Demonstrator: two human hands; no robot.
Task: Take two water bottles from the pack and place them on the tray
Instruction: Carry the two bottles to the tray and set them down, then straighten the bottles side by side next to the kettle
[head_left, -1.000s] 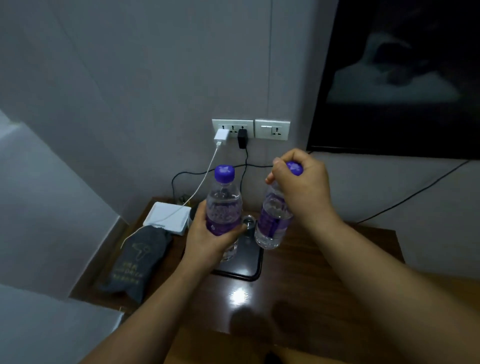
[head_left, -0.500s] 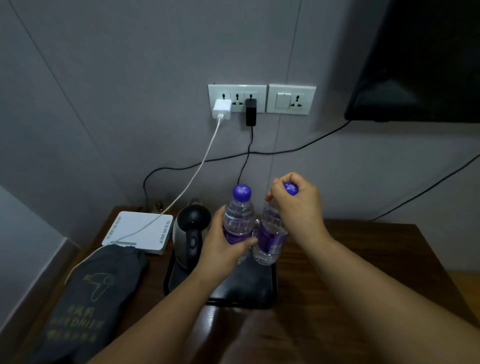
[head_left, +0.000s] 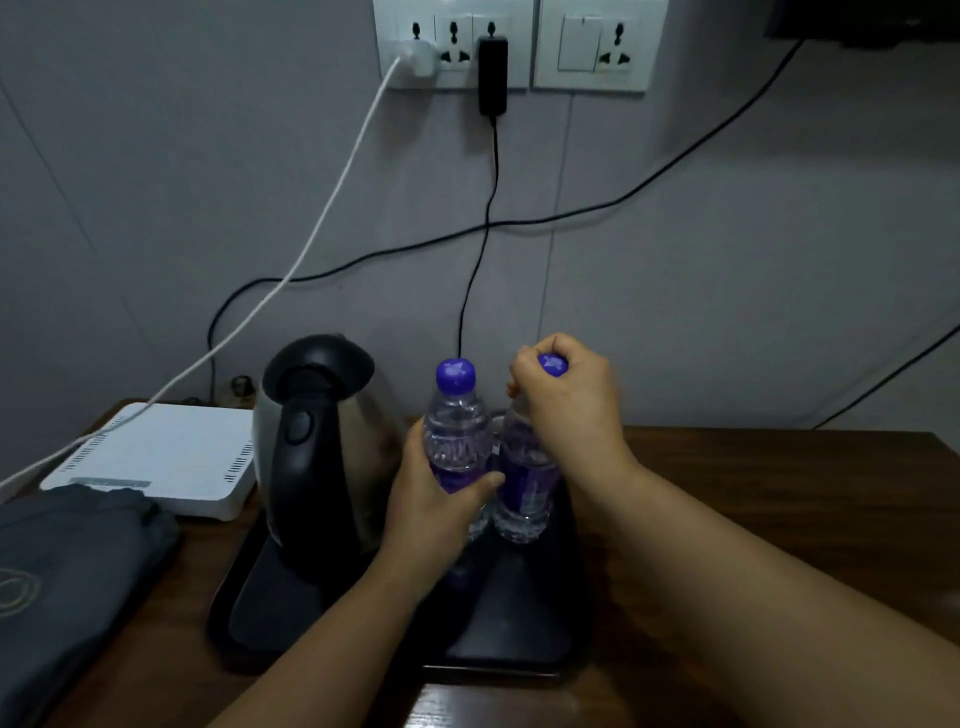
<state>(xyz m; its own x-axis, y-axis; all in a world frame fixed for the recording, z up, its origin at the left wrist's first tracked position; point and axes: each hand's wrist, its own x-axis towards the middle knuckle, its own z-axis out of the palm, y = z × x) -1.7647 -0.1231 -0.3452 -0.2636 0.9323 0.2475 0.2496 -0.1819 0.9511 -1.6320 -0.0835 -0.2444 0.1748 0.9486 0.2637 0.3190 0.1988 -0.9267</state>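
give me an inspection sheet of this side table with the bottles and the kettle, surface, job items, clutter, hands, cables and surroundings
Surface: dark wooden table, glossy.
Job's things: black tray; left bottle and right bottle, purple caps, upright over the tray's back right; whether they have touched down cannot be told.
Clutter: kettle on the tray's left; white router box; dark grey pouch.
Hands: left hand wraps the left bottle's body; right hand grips the right bottle at its cap.
Cables: white cable and black cables hang from the wall sockets.
Surroundings: grey wall; a dark screen's corner at top right.
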